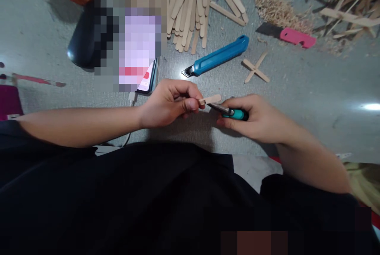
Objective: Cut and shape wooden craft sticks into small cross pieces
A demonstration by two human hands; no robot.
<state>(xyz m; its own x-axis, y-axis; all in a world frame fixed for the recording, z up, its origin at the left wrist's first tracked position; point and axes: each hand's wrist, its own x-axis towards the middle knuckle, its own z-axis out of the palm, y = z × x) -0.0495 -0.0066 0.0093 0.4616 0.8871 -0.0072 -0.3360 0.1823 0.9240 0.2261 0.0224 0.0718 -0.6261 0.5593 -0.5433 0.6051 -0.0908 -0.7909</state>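
Between the thumb and fingers of my left hand is a short wooden craft stick, its rounded end sticking out to the right. My fingertips hide its other end. My right hand is closed around a teal-handled craft knife with a black end and a metal front. The knife's dark tip meets the stick or lies just against it, close to my left fingertips; exact contact I cannot tell. Beyond my hands lies a blue utility knife. To its right is a small cross of stick pieces.
Many craft sticks are heaped at the back. Wood shavings and a pink-handled blade lie back right, near more stick pieces. A phone on a white cable and a dark bottle-like object stand left.
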